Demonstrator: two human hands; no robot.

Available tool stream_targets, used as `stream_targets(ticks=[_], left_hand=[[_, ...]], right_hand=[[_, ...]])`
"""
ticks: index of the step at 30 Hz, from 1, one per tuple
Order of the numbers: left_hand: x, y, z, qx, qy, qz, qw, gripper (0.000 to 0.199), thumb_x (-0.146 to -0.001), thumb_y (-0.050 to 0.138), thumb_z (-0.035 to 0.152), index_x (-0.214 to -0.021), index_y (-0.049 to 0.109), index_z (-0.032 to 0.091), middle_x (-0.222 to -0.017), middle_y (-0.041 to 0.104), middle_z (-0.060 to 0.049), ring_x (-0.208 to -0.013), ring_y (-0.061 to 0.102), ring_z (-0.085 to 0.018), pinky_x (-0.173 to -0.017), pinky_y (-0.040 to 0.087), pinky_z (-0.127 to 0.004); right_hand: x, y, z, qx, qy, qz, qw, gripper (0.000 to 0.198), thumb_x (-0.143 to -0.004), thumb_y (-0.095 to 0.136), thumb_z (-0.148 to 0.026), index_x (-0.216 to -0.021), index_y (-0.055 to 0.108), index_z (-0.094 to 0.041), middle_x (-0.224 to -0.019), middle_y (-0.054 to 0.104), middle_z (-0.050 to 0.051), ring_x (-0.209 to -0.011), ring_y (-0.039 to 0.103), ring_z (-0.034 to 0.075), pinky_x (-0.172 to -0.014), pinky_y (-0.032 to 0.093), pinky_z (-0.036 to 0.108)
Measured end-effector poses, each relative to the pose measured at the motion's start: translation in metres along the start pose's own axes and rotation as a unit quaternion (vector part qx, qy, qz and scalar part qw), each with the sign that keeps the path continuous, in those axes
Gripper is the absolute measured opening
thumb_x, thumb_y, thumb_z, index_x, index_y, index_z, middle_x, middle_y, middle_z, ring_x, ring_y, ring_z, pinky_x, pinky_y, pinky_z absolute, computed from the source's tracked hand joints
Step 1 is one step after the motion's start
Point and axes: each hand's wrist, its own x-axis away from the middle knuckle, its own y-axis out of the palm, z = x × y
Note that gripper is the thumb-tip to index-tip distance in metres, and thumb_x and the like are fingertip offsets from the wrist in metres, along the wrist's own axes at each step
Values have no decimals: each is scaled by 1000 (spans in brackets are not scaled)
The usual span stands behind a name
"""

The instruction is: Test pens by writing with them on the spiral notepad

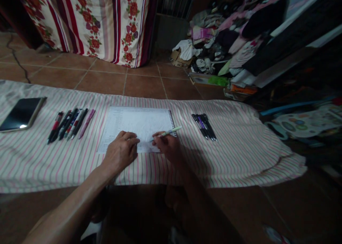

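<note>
A spiral notebook lies open on the striped cloth, its wire coil along the right side and faint writing on the page. My left hand rests on the notebook's lower part, fingers loosely bent against the paper and holding nothing. In my right hand is a light-coloured pen, pinched between thumb and fingers, its tip low over or on the page; contact is not clear. Left of the notebook lies a row of several pens, with a pink pen nearest it. Several dark pens lie to the right.
A dark-screened tablet or phone sits at the cloth's left end. The striped cloth covers a long low surface. Beyond are a tiled floor, a floral curtain and a heap of clothes at back right.
</note>
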Motion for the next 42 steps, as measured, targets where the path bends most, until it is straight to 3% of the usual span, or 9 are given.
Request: stream_targets(ticks=[5, 14, 23, 30, 35, 42], left_hand=[[2, -1, -3, -5, 15, -13, 1000, 29, -75, 49, 8, -97, 67, 16, -104, 65, -9, -93, 52, -23, -80, 49, -37], [1, -1, -5, 6, 1, -7, 1000, 30, -73, 48, 4, -94, 69, 14, -102, 66, -8, -92, 54, -22, -81, 49, -37], [2, -1, -6, 23, 6, -5, 1000, 29, -77, 46, 7, -92, 69, 15, -100, 66, -9, -92, 53, -22, -81, 49, -38], [1, 0, -4, 23, 7, 9, 1000, 29, -77, 44, 7, -90, 69, 16, -98, 66, -9, -90, 54, -22, -80, 49, -38], [1, 0, -5, 20, 8, 0, 1000, 27, -76, 45, 8, -90, 68, 15, -97, 66, -9, -89, 53, -22, -79, 49, -38], [0, 2, -5, 15, 6, 1, 1000, 27, -76, 45, 8, -89, 68, 16, -96, 66, -8, -88, 53, -22, -78, 48, -38]], right_hand=[[8, 9, 3, 59, -19, -37, 997, 22, -77, 55, -35, -86, 64, -18, -69, 69, 4, -64, 65, 16, -62, 50, 27], [2, 19, 3, 114, -19, 39, 993, 22, -79, 54, -35, -85, 65, -18, -68, 69, 4, -66, 66, 17, -63, 51, 27], [1, 22, 5, 126, -33, 38, 991, 23, -80, 53, -36, -88, 65, -18, -73, 71, 6, -72, 67, 20, -68, 51, 30], [0, 20, -1, 184, -28, 22, 982, 21, -79, 51, -33, -82, 66, -18, -64, 68, 4, -63, 66, 18, -60, 48, 26], [0, 22, 0, 145, -21, 36, 988, 23, -80, 49, -35, -85, 64, -18, -66, 67, 4, -61, 63, 16, -56, 46, 24], [0, 18, -2, 197, -73, -9, 978, 18, -77, 49, -30, -81, 64, -21, -53, 54, -3, -48, 50, 10, -49, 36, 21]])
